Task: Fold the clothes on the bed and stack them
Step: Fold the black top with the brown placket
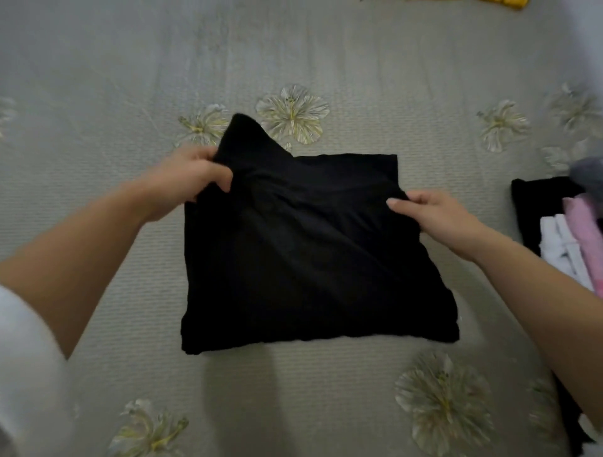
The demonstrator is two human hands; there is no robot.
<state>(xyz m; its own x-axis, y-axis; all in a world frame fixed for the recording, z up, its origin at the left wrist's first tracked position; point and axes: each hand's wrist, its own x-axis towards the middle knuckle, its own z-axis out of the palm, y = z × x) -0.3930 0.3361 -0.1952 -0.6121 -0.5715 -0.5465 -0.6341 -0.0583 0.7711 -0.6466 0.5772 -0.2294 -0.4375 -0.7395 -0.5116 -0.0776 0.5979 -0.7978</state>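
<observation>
A black garment [310, 261] lies in the middle of the bed [326, 65], folded into a rough square of several layers. Its near edge is thick and slightly wavy, and creases run slantwise across its top. Its far left corner is lifted off the bedspread and stands up in a soft peak, while the far right corner lies flat and square. The left hand [186, 179] grips that raised corner, with its fingers [222, 182] curled round a bunch of the cloth. The right hand [437, 218] holds the garment's right edge, the thumb on top pressed towards the fingers so that the cloth is pinched between them. The bedspread is pale grey-green and ribbed, printed with large pale flowers. At the right edge of the bed, apart from the garment, is a small heap of clothes: a black piece [538, 208] underneath, with white cloth [554, 248] and pink cloth [584, 228] on top of it and something grey [587, 173], blurred, at its far end. A bit of yellow cloth [509, 3] shows at the far edge of the bed.
</observation>
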